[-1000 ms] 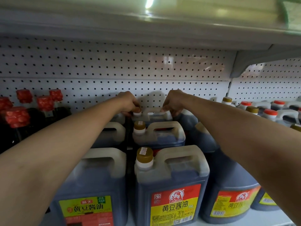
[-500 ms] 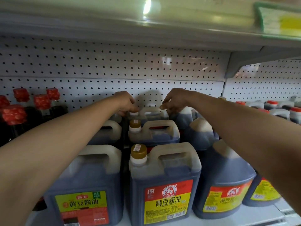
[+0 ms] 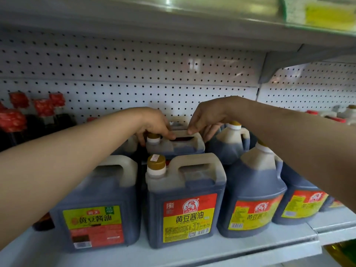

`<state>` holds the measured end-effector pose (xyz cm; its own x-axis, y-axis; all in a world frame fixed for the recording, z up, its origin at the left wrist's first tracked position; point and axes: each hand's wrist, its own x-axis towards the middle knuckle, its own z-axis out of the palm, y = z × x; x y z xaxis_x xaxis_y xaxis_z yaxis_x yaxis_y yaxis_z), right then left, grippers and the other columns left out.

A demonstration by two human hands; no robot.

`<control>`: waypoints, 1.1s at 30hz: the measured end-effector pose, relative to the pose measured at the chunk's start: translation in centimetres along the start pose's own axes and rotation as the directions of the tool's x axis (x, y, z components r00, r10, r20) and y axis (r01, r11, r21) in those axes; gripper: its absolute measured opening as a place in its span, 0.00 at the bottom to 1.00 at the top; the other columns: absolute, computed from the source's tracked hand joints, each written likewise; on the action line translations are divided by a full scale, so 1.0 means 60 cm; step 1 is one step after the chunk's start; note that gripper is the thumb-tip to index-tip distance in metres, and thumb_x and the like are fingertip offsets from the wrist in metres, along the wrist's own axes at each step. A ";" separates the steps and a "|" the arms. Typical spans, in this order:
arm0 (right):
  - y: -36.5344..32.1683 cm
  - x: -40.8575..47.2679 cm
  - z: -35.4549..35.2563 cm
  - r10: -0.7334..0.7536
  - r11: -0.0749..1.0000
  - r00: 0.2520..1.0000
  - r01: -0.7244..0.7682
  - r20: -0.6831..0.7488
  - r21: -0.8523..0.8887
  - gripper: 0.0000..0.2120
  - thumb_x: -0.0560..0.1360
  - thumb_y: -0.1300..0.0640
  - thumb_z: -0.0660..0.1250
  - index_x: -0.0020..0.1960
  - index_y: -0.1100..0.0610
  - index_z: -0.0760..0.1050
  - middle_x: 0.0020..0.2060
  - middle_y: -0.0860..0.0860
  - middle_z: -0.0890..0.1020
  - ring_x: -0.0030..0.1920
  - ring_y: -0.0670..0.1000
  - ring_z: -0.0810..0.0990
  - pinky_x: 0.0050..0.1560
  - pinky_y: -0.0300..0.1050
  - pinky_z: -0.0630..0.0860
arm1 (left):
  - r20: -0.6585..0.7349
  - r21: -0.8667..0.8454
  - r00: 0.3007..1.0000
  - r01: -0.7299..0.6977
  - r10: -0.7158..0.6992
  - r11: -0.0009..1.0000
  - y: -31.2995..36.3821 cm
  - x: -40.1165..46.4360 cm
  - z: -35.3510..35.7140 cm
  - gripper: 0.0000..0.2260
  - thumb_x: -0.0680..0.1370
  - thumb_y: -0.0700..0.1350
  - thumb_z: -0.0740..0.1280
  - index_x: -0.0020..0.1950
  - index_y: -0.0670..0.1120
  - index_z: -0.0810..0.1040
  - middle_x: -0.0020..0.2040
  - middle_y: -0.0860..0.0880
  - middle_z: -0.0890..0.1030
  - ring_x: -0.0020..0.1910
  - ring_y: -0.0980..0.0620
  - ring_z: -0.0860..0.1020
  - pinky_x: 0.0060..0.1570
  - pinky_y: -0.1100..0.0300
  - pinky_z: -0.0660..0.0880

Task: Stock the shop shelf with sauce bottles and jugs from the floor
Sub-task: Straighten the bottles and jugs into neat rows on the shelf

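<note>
Dark soy sauce jugs with white handles fill the white shelf [image 3: 221,251]. In the middle column a front jug [image 3: 185,205] with a red and yellow label stands before a second-row jug [image 3: 179,145] with a brown cap. My left hand [image 3: 154,124] curls over that second jug's cap and the left end of its handle. My right hand [image 3: 210,116] grips the handle's right end, thumb tip on top and fingers down the jug's right side. A further jug behind it is mostly hidden by my hands.
A green-labelled jug [image 3: 96,207] stands front left, and round jugs [image 3: 254,191] stand front right. Red-capped dark bottles [image 3: 17,120] line the far left. A pegboard back wall [image 3: 134,74] and an upper shelf [image 3: 173,18] close in the space. More jugs stand far right [image 3: 339,114].
Both hands have drawn back from the rearmost jug's handle to the second-row jug. The view has shifted a little to the left and down.
</note>
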<state>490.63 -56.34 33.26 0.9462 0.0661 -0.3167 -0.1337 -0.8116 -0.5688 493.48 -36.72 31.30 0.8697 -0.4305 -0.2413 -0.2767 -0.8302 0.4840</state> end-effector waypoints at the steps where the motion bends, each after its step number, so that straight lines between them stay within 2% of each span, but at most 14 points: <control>1: 0.000 0.001 0.002 -0.009 1.000 1.000 0.009 -0.013 -0.004 0.16 0.75 0.60 0.75 0.60 0.64 0.81 0.51 0.63 0.85 0.52 0.59 0.86 0.58 0.53 0.82 | -0.015 0.009 1.000 -0.006 0.007 1.000 0.000 -0.001 0.003 0.25 0.76 0.52 0.73 0.71 0.48 0.75 0.72 0.43 0.70 0.69 0.40 0.70 0.53 0.44 0.80; 6: -0.004 -0.002 0.010 -0.048 0.999 0.998 0.048 -0.049 -0.010 0.14 0.74 0.60 0.75 0.59 0.64 0.82 0.51 0.61 0.86 0.53 0.60 0.85 0.53 0.51 0.83 | -0.056 0.009 0.998 -0.018 0.018 1.000 -0.003 -0.010 0.009 0.23 0.76 0.50 0.73 0.70 0.47 0.76 0.69 0.42 0.73 0.64 0.40 0.73 0.47 0.47 0.79; 10: -0.002 0.001 0.018 -0.062 0.998 0.993 0.061 -0.101 -0.005 0.14 0.74 0.61 0.75 0.58 0.63 0.82 0.51 0.61 0.86 0.52 0.60 0.85 0.53 0.51 0.83 | -0.096 -0.008 0.995 -0.029 0.028 1.000 -0.007 -0.014 0.010 0.21 0.77 0.48 0.72 0.69 0.45 0.77 0.68 0.41 0.74 0.63 0.40 0.74 0.52 0.43 0.80; 16: 0.001 0.001 0.027 -0.065 0.998 0.988 0.068 -0.140 0.015 0.13 0.74 0.60 0.75 0.58 0.63 0.82 0.51 0.62 0.85 0.52 0.61 0.85 0.55 0.54 0.83 | -0.101 -0.024 0.994 -0.042 0.039 0.999 -0.008 -0.015 0.006 0.18 0.78 0.47 0.72 0.67 0.46 0.79 0.65 0.42 0.76 0.62 0.40 0.75 0.54 0.41 0.80; 23: -0.001 -0.008 0.031 -0.072 0.997 0.985 0.073 -0.155 -0.001 0.13 0.75 0.60 0.75 0.58 0.63 0.82 0.50 0.60 0.86 0.50 0.59 0.86 0.53 0.51 0.84 | -0.082 -0.001 0.996 -0.032 0.031 0.999 -0.006 -0.014 0.005 0.19 0.78 0.47 0.70 0.69 0.47 0.77 0.66 0.41 0.75 0.63 0.39 0.75 0.55 0.42 0.79; 29: 0.004 -0.015 0.032 -0.119 0.989 0.973 0.100 -0.196 -0.106 0.13 0.75 0.55 0.75 0.58 0.58 0.83 0.50 0.56 0.86 0.44 0.51 0.86 0.50 0.45 0.84 | -0.088 0.022 0.996 -0.012 0.014 1.000 -0.007 -0.006 0.004 0.18 0.78 0.48 0.71 0.68 0.47 0.78 0.64 0.42 0.76 0.61 0.39 0.76 0.55 0.42 0.79; 33: 0.016 -0.053 -0.020 -0.250 0.914 0.900 0.097 -0.357 -0.393 0.15 0.71 0.48 0.77 0.57 0.49 0.85 0.50 0.47 0.86 0.49 0.47 0.83 0.52 0.41 0.79 | -0.142 0.054 0.990 -0.008 0.015 0.999 -0.001 0.000 0.004 0.20 0.76 0.51 0.73 0.67 0.47 0.78 0.65 0.43 0.76 0.61 0.40 0.75 0.55 0.45 0.78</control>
<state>487.84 -58.01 34.66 0.9902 0.0546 0.1282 0.0858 -0.9638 -0.2525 493.39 -36.77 31.11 0.9147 -0.3884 -0.1120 -0.3048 -0.8448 0.4398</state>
